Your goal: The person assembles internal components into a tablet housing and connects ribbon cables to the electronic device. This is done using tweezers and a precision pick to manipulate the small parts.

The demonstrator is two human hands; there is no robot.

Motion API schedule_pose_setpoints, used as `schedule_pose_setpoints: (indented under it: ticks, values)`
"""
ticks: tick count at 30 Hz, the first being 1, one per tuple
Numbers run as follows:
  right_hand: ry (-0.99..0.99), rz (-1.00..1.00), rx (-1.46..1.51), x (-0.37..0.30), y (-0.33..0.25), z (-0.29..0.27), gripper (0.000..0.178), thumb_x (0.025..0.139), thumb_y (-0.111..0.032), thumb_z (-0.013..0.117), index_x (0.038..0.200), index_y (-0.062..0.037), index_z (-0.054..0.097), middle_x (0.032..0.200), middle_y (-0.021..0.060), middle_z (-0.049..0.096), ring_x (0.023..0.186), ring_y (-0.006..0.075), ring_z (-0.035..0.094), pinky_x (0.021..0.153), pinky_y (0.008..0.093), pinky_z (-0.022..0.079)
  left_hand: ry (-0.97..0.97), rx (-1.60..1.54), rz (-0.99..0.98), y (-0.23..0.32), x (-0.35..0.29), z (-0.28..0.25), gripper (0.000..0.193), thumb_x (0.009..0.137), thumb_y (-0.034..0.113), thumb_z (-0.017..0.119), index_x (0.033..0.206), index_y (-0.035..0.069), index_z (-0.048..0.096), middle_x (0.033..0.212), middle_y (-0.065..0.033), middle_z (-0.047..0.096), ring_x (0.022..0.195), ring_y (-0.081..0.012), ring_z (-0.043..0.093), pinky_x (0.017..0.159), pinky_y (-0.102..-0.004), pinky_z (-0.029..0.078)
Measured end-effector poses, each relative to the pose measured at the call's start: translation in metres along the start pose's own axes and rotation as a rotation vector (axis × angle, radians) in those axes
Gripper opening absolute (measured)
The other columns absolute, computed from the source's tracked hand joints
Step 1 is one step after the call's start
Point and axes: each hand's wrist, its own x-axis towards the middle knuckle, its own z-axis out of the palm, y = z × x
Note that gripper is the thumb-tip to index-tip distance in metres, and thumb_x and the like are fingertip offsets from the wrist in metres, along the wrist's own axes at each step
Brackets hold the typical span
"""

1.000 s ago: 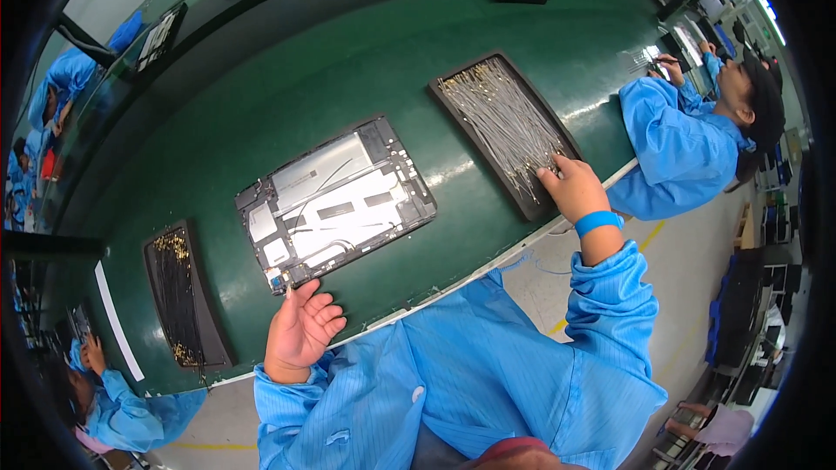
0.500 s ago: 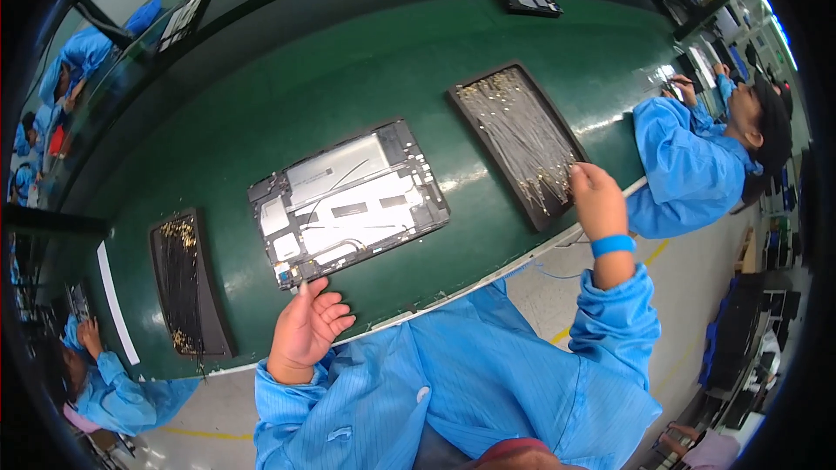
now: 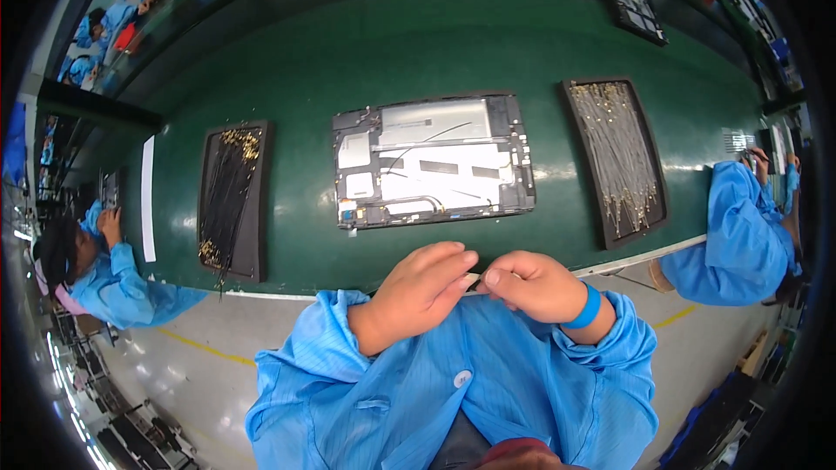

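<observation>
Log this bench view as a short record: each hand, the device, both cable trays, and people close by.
Left hand: near the bench's front edge, beside the right hand
Right hand: fingers curled, blue wristband on wrist
Between hands: something small and pale, too small to identify
Device: flat, opened, internals showing, between the trays
Left tray: black cables, gold ends
Right tray: grey cables, gold ends
Co-workers: blue sleeves at far left and far right

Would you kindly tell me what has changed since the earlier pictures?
The right hand moved left from the grey-cable tray, the left hand right from beside the open device; they come together in front of it, anything held unclear. It and both trays stayed put.
</observation>
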Motion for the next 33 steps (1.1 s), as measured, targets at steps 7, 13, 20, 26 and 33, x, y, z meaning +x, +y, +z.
schedule_pose_setpoints:
  ticks: [7, 13, 20, 26, 33]
  values:
    - [-0.006, 0.137, 0.296, 0.025, 0.01, -0.005, 0.03, 0.081, -0.031, 0.05, 0.086, -0.0022, 0.053, 0.074, 0.0039, 0.054, 0.058, 0.0079, 0.046, 0.046, 0.0197, 0.038, -0.074, 0.142, 0.017, -0.015, 0.012, 0.003, 0.02, 0.07, 0.002, 0.058, 0.089, 0.001, 0.054, 0.082, -0.0126, 0.054, 0.081, -0.0312, 0.051, 0.077, -0.0382, 0.041]
    - [0.483, -0.189, 0.441, 0.038, -0.004, -0.009, 0.032, 0.082, -0.025, 0.049, 0.102, -0.0005, 0.045, 0.078, 0.005, 0.054, 0.058, 0.0084, 0.046, 0.049, 0.0202, 0.039, 0.018, 0.526, -0.043, -0.034, 0.035, 0.016, 0.012, 0.07, 0.007, 0.058, 0.082, 0.006, 0.055, 0.077, -0.0073, 0.054, 0.089, -0.0299, 0.047, 0.082, -0.0395, 0.035]
    - [0.765, -0.632, 0.233, 0.06, 0.005, -0.004, 0.037, 0.088, -0.029, 0.037, 0.11, 0.0015, 0.038, 0.084, 0.0089, 0.056, 0.069, 0.0103, 0.049, 0.063, 0.0226, 0.042, -0.003, 0.531, -0.046, -0.036, 0.038, 0.018, 0.011, 0.069, 0.008, 0.059, 0.08, 0.007, 0.057, 0.078, -0.0066, 0.054, 0.089, -0.0303, 0.047, 0.08, -0.039, 0.035]
    - [0.805, -0.81, 0.025, 0.073, 0.023, -0.003, 0.032, 0.088, -0.026, 0.037, 0.107, -0.0006, 0.037, 0.086, 0.0109, 0.056, 0.073, 0.0138, 0.051, 0.068, 0.0266, 0.043, 0.017, 0.512, -0.052, -0.036, 0.037, 0.018, 0.012, 0.069, 0.008, 0.059, 0.081, 0.007, 0.057, 0.079, -0.0068, 0.054, 0.09, -0.0313, 0.048, 0.08, -0.0393, 0.035]
    - [0.83, -0.941, -0.073, 0.078, 0.029, -0.005, 0.026, 0.088, -0.02, 0.038, 0.107, -0.0027, 0.037, 0.085, 0.0109, 0.057, 0.072, 0.0134, 0.051, 0.067, 0.0269, 0.043, -0.002, 0.516, -0.06, -0.035, 0.037, 0.018, 0.012, 0.069, 0.008, 0.059, 0.081, 0.007, 0.057, 0.08, -0.0071, 0.054, 0.09, -0.0318, 0.047, 0.08, -0.0394, 0.035]
